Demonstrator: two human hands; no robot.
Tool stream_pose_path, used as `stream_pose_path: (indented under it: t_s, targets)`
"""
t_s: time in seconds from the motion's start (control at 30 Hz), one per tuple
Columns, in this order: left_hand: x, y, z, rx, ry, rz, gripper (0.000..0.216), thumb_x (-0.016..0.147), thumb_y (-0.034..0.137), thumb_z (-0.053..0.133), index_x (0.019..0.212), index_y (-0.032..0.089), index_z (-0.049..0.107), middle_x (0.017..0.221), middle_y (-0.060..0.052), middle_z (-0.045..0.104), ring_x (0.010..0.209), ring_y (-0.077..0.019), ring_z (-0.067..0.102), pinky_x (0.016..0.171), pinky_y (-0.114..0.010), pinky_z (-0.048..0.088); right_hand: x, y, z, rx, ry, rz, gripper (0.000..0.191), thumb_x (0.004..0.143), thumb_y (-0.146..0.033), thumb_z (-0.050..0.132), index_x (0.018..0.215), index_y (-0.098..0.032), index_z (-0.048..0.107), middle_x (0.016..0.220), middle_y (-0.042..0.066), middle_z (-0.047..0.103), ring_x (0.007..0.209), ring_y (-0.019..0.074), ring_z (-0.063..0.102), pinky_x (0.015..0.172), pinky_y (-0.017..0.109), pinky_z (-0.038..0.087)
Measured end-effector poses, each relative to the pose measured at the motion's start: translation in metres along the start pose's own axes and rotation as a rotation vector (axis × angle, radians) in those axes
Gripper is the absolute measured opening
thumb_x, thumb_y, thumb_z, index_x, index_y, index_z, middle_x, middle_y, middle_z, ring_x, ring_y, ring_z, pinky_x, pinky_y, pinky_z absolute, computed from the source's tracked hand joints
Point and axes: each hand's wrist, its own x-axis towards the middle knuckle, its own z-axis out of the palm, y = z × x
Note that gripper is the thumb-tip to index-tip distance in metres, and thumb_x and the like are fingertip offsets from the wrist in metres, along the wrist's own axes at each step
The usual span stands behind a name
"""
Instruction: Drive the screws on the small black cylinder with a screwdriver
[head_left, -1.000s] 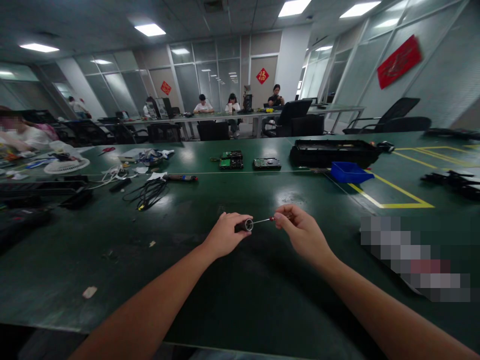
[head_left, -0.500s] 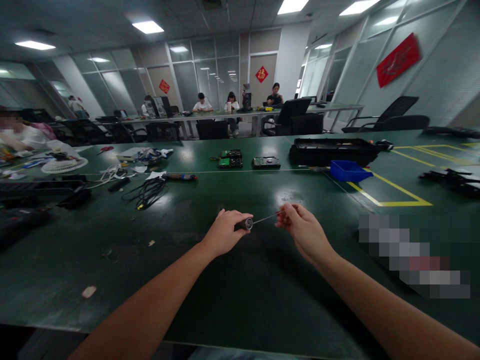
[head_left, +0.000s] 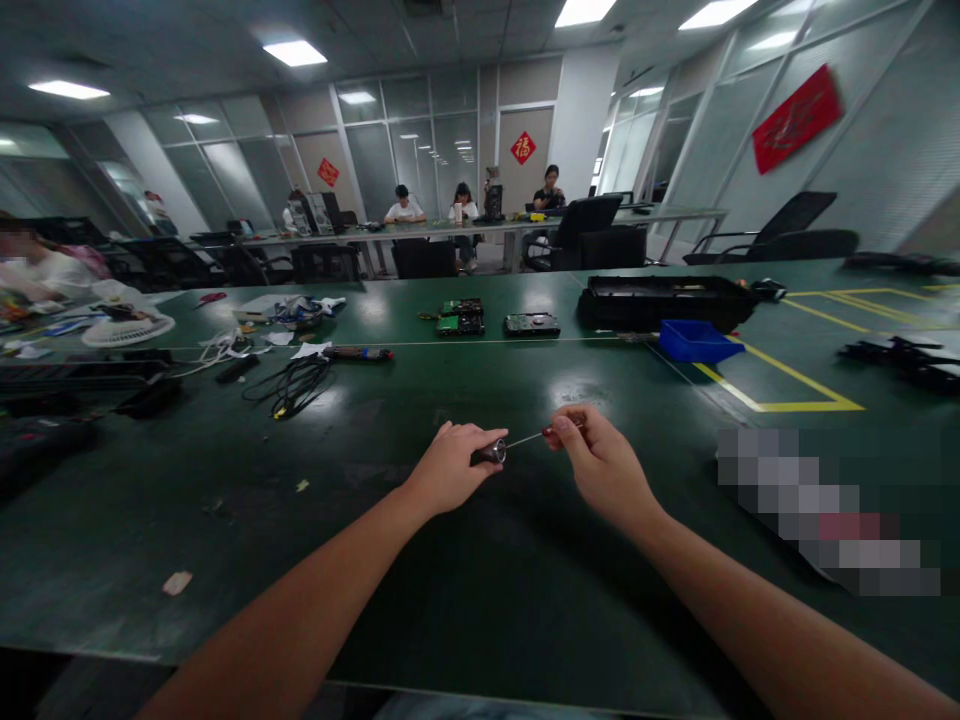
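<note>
My left hand (head_left: 451,467) is closed around a dark cylinder (head_left: 493,452) whose round, metal-rimmed end faces right. Only that end shows; the palm and fingers cover the remainder. Opposite it, my right hand (head_left: 596,455) pinches a thin metal rod (head_left: 525,439) with a small reddish part at the fingertips, perhaps a slim screwdriver. The rod's far tip meets or lies just in front of the cylinder's rim; I cannot tell which. Both hands are held above the green table (head_left: 465,600).
Circuit boards (head_left: 460,324) and a hard drive (head_left: 532,325) lie ahead. Beyond my right hand are a blue bin (head_left: 696,342) and a long black housing (head_left: 664,302). A corded tool (head_left: 360,354) and black cable (head_left: 296,385) lie left. Several people sit farther back.
My right hand has shifted slightly left, and its fingers have turned a little around the rod. Less of the rod shows between the hands. My left hand stays nearly still.
</note>
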Motion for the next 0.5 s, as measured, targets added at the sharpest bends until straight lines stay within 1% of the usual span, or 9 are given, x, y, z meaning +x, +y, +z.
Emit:
stream_pose_path:
  t_s: [0.13,0.27,0.4,0.5]
  targets:
    - [0.0005,-0.0025,0.0022,0.019,-0.02,0.005,0.046,0.088,0.028,0.067,0.134,0.03,0.059,0.115,-0.004,0.066,0.113,-0.0246,0.056,0.108,-0.047,0.037,0.0002,0.0016,-0.0005,-0.103,-0.019,-0.005,0.022,0.098,-0.041,0.046,0.094,-0.022,0.057,0.081,0.005,0.07,0.078,0.0219,0.067,0.073,0.035,0.049]
    - [0.0011,-0.0069,0.0037,-0.001,-0.012,0.01,0.046,0.087,0.027,0.068,0.132,0.029,0.061,0.113,-0.004,0.066,0.108,-0.0239,0.059,0.099,-0.04,0.044,0.0002,0.0036,-0.0006,-0.159,-0.036,0.0,0.02,0.098,-0.039,0.046,0.094,-0.022,0.057,0.083,0.005,0.07,0.078,0.0222,0.067,0.072,0.035,0.049]
    - [0.0006,-0.0079,0.0029,-0.023,-0.003,-0.022,0.045,0.086,0.028,0.067,0.131,0.029,0.061,0.113,-0.004,0.065,0.105,-0.0231,0.061,0.091,-0.036,0.047,-0.0005,0.0038,-0.0005,-0.145,-0.022,0.003,0.022,0.098,-0.04,0.046,0.095,-0.023,0.057,0.085,0.006,0.07,0.081,0.0227,0.068,0.074,0.036,0.049]
    - [-0.0001,-0.0059,0.0018,-0.027,-0.015,-0.035,0.044,0.087,0.029,0.067,0.13,0.03,0.061,0.113,-0.004,0.065,0.103,-0.0224,0.062,0.09,-0.035,0.047,-0.0017,0.0021,-0.0006,-0.077,0.013,-0.011,0.024,0.099,-0.042,0.045,0.096,-0.022,0.057,0.087,0.007,0.07,0.082,0.0225,0.068,0.076,0.037,0.051]
